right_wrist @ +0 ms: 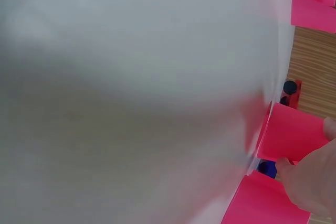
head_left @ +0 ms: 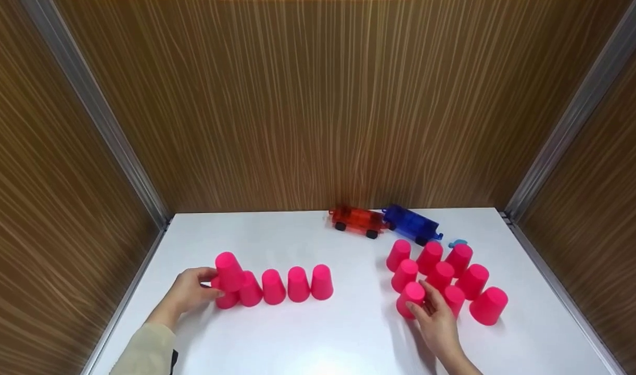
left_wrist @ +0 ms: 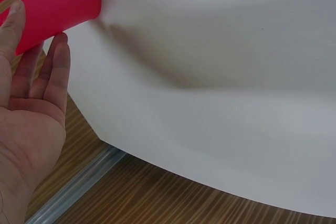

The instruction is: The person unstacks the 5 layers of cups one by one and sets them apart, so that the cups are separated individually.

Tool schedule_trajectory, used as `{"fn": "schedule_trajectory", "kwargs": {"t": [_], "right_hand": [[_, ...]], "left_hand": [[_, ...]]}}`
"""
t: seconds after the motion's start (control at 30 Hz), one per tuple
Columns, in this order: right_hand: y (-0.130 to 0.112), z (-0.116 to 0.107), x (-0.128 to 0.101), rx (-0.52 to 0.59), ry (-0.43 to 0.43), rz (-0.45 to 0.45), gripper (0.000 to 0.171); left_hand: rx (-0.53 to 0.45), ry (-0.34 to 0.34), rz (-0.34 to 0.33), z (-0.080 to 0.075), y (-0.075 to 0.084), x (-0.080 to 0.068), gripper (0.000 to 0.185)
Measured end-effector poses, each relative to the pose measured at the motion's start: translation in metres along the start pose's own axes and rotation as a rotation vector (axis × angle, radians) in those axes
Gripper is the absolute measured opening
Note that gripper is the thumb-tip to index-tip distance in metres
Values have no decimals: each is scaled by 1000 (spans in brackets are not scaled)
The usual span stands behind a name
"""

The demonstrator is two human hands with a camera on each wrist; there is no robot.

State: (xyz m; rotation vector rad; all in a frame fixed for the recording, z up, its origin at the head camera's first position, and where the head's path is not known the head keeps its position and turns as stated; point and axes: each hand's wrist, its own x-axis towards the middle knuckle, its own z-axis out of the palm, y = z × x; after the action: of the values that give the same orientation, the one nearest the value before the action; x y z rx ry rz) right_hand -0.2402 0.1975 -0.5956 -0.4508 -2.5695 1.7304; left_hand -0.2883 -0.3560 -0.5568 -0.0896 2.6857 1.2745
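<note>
White table [head_left: 349, 333] boxed in by wood-grain walls [head_left: 318, 104]. Toward the back edge, a red toy wagon [head_left: 355, 220] coupled to a blue one [head_left: 412, 224]. On the right, a cluster of upturned pink cups [head_left: 453, 276]; on the left, a row of upturned pink cups [head_left: 276, 286]. Left hand [head_left: 190, 291] curled round a raised pink cup [head_left: 229, 271] seated over the row's left end. Right hand [head_left: 436, 320] well apart, fingertips on the nearest cluster cup [head_left: 411, 298], grip unclear. Best done by settling the raised cup squarely across two neighbours and lifting the cluster cup straight up without nudging others.
</note>
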Motion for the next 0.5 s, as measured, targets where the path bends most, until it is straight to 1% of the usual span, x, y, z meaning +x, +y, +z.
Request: {"fn": "schedule_trajectory", "kwargs": {"t": [0.2, 0.33, 0.5], "right_hand": [[2, 1, 0, 5, -9, 13, 86], [3, 2, 0, 16, -10, 20, 87], [3, 2, 3, -1, 2, 4, 86]], "left_hand": [[6, 6, -11, 1, -2, -2, 55], [20, 6, -6, 1, -1, -3, 56], [9, 8, -5, -1, -1, -1, 55]]}}
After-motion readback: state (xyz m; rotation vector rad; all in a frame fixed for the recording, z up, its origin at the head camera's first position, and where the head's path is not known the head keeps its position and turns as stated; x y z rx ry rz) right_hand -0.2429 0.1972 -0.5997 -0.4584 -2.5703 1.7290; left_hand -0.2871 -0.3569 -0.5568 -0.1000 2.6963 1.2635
